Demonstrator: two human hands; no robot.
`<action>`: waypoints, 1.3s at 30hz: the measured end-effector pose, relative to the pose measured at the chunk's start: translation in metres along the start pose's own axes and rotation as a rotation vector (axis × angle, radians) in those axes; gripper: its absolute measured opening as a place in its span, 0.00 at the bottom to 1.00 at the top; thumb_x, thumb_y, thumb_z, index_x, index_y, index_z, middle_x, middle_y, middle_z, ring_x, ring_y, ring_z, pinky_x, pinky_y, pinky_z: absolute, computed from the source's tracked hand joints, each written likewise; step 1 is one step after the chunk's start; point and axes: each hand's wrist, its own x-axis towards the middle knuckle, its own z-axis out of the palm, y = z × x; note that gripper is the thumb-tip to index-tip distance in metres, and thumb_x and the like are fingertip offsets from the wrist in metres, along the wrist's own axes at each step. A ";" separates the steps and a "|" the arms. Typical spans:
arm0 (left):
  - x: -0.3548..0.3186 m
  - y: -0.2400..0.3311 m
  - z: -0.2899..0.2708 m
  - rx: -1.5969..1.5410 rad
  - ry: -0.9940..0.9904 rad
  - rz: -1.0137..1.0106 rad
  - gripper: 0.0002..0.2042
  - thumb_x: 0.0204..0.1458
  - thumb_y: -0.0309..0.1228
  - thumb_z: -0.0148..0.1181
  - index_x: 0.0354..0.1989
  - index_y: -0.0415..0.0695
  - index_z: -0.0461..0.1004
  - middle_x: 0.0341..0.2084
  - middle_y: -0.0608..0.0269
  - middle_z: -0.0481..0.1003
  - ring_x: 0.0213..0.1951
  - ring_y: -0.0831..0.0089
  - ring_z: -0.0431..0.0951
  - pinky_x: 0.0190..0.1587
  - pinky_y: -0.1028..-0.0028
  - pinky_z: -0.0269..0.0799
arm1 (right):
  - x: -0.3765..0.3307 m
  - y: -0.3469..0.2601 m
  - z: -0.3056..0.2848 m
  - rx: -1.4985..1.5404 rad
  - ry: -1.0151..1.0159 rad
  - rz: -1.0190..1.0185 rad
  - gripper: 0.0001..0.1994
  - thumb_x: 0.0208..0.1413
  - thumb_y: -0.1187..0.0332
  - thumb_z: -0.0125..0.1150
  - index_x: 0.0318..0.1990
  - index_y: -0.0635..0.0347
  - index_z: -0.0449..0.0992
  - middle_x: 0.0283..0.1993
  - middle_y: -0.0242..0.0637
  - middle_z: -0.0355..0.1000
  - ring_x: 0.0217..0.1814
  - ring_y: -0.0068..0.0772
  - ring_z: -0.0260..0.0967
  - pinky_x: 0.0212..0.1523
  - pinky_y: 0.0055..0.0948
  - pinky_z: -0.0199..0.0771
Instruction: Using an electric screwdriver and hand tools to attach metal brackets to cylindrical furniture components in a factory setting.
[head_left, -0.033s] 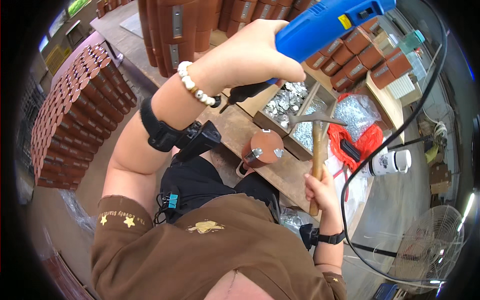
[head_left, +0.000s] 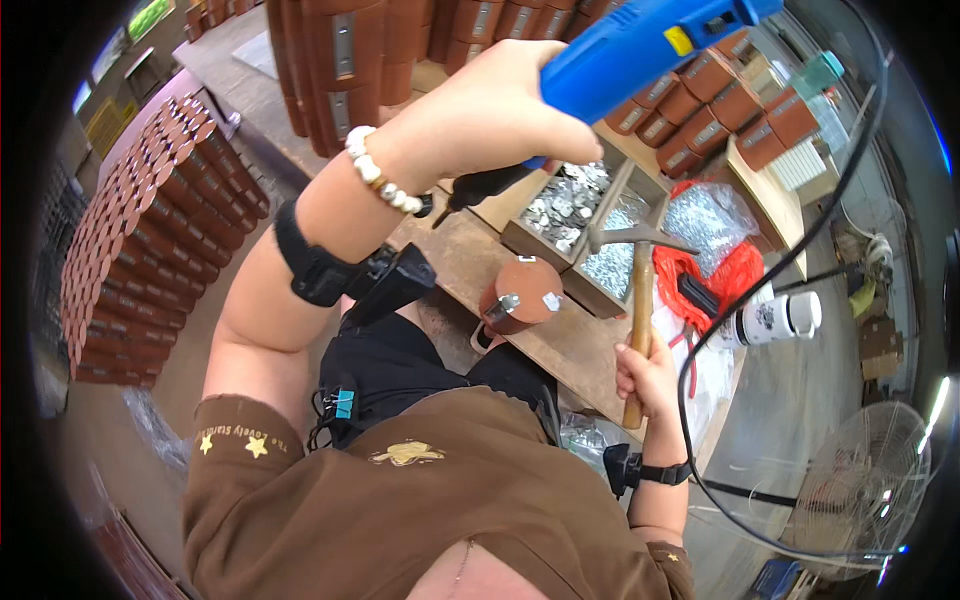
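Brown cylindrical box (head_left: 522, 292) stood on table (head_left: 560, 345) edge; hammer (head_left: 640, 300) gripped by right hand (head_left: 648, 378) beside it, blue power tool (head_left: 640, 45) clenched in left hand (head_left: 490, 115) above; metal clips best struck squarely.

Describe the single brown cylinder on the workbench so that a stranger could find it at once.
Start at the wooden workbench. Before its trays of small silver metal parts lies one brown cylinder, below the wooden-handled hammer. Unlike the stacked brown cylinders, it lies alone, with two silver clips.
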 end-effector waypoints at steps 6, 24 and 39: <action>0.006 0.002 0.016 -0.148 -0.043 -0.136 0.19 0.32 0.29 0.63 0.33 0.35 0.64 0.20 0.65 0.67 0.20 0.79 0.69 0.22 0.81 0.66 | -0.004 0.029 -0.069 0.175 0.252 0.162 0.07 0.45 0.73 0.52 0.27 0.56 0.59 0.14 0.26 0.56 0.08 0.17 0.51 0.07 0.20 0.55; 0.016 -0.012 0.059 -0.278 -0.170 -0.238 0.15 0.34 0.26 0.60 0.31 0.37 0.65 0.19 0.65 0.68 0.19 0.81 0.69 0.23 0.81 0.64 | 0.019 0.075 -0.124 0.197 0.159 0.270 0.07 0.48 0.72 0.50 0.27 0.53 0.57 0.14 0.24 0.53 0.09 0.16 0.49 0.09 0.21 0.54; 0.029 -0.020 0.094 -0.707 -0.114 -0.260 0.14 0.45 0.34 0.56 0.36 0.39 0.63 0.26 0.66 0.68 0.28 0.82 0.70 0.29 0.82 0.67 | -0.015 -0.034 -0.004 -0.460 0.061 -0.420 0.14 0.46 0.66 0.56 0.38 0.65 0.68 0.30 0.38 0.68 0.34 0.24 0.64 0.36 0.23 0.64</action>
